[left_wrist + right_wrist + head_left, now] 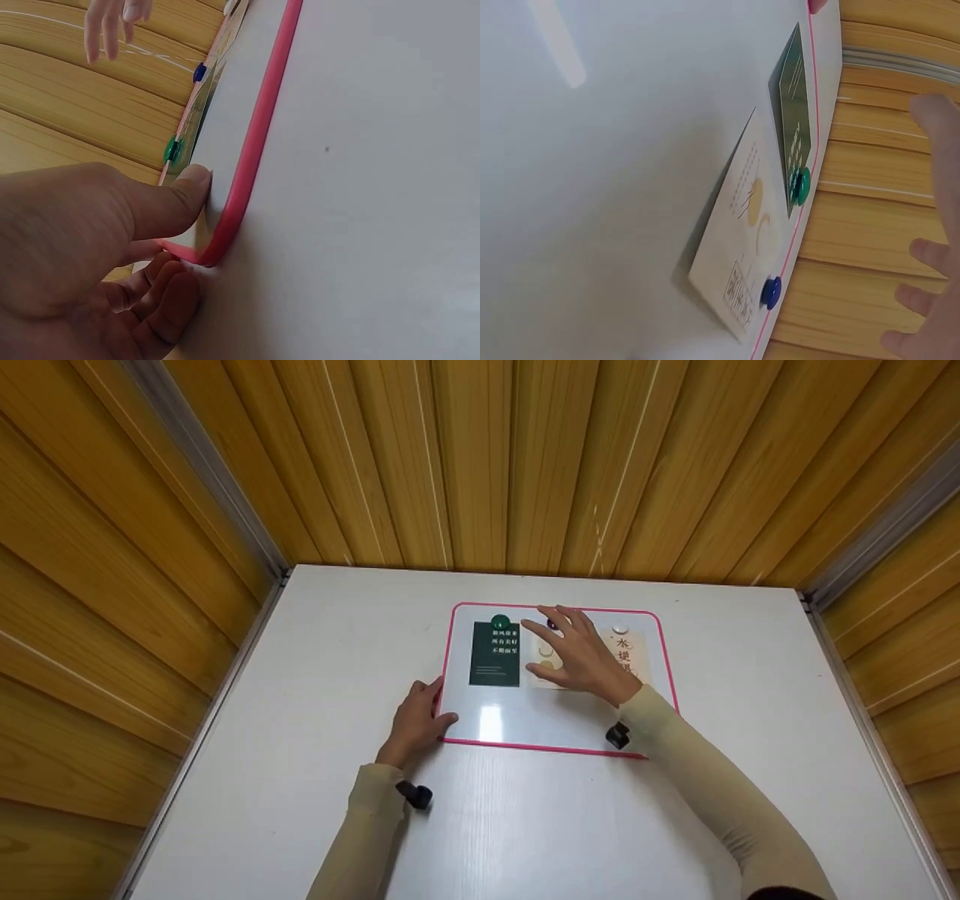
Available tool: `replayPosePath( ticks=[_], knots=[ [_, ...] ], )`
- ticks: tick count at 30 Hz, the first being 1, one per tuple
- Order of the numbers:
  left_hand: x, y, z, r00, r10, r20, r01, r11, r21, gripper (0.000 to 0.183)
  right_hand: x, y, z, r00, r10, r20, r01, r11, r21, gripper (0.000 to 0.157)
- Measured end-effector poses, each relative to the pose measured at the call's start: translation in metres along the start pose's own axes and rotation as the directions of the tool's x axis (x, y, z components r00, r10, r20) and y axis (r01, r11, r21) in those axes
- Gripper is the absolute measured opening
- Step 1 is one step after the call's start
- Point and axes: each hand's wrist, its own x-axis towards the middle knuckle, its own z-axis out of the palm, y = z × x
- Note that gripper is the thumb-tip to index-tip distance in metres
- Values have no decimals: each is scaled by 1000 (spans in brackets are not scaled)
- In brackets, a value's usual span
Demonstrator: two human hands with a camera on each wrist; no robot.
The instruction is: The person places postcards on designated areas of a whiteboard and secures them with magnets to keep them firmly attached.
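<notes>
A whiteboard (547, 724) with a pink rim lies on the table. My left hand (414, 721) grips its near left corner, thumb on top and fingers curled at the edge below. Above the board, my right hand (589, 660) has its fingers spread and holds nothing. It covers part of a cream card (739, 232) in the head view; a blue round magnet (772, 293) sits at that card's top edge. Left of it is a dark green card (493, 664) under a green magnet (500, 622). To the right, a beige card (636, 649) has a white magnet (619, 629).
The white table (337, 622) extends around the board on all sides. Yellow wood-look panels (480, 465) rise behind it and at both sides, with grey metal posts (217, 472) at the corners. A small black device (415, 793) is strapped at each wrist.
</notes>
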Motion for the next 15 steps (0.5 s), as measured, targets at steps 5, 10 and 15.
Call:
replayPosePath(
  ticks=[5, 10, 15],
  knots=[
    [-1, 1, 2, 1000, 1, -4, -1, 1000, -12, 78, -20, 8, -8, 999, 16, -47, -16, 1000, -7, 78],
    [0, 1, 1, 1000, 12, -14, -12, 1000, -14, 77, -37, 14, -13, 997, 41, -70, -42, 999, -14, 79],
    [-2, 0, 1, 1000, 6, -10, -6, 1000, -26, 77, -52, 20, -13, 995, 72, -65, -73, 997, -11, 80]
  ],
)
